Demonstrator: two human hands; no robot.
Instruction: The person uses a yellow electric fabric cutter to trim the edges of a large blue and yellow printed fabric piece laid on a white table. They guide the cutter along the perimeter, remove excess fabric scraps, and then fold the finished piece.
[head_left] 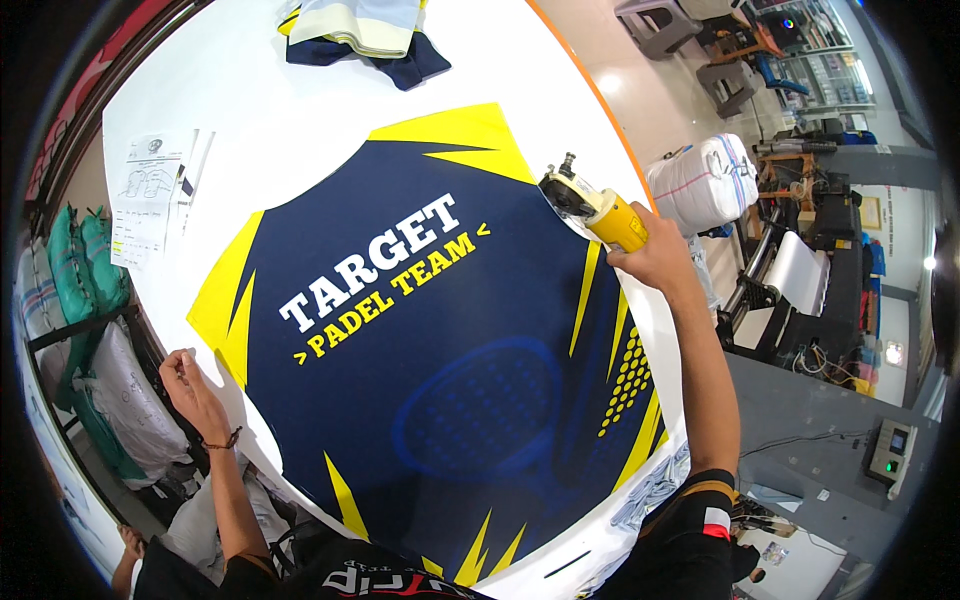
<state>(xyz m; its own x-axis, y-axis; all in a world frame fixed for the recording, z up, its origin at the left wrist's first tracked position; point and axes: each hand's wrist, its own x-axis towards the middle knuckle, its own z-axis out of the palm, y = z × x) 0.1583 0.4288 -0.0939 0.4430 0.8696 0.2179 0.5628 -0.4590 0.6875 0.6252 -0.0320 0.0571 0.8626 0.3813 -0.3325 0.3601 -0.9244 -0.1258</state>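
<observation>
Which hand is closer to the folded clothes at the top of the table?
The right hand, gripping the yellow cutter, is nearer the folded clothes. The left hand rests far down the table's left edge.
</observation>
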